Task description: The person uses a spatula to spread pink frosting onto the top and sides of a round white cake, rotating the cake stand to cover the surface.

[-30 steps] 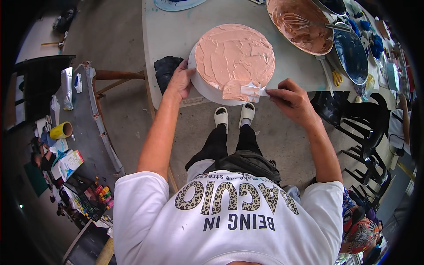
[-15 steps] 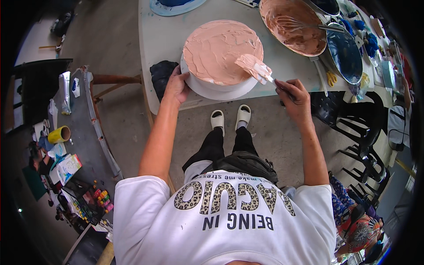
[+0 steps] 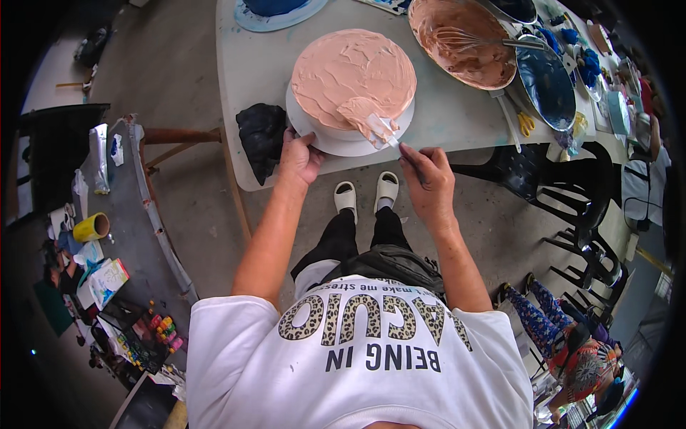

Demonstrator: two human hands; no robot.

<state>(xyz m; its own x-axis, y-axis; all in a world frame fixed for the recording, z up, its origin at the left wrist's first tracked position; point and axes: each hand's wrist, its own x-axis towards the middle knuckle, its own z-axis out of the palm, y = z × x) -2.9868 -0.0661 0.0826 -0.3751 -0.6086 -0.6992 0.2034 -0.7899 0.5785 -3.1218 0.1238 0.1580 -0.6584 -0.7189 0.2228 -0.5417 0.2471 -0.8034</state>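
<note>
A round cake (image 3: 350, 75) spread with peach icing stands on a white round cake board (image 3: 330, 145) near the table's front edge. My left hand (image 3: 300, 160) grips the board's near-left edge, fingers partly hidden under it. In my right hand (image 3: 430, 182) is the handle of a spatula (image 3: 384, 131). Its white blade, thick with peach icing, lies over the near-right part of the cake's top. Dark smudges show on my right fingers.
On the white table (image 3: 250, 79) are a crumpled black cloth (image 3: 260, 139), an icing-smeared bowl (image 3: 429, 50) with a whisk (image 3: 468, 39), a blue-smeared bowl (image 3: 547, 86) and yellow scissors (image 3: 526, 125). Black chairs (image 3: 564, 179) stand right. Another person (image 3: 579, 361) is at lower right.
My right hand has moved left and toward me, and the spatula has slid to the cake's near side. My left hand has shifted along the board's edge, nearer its front.
</note>
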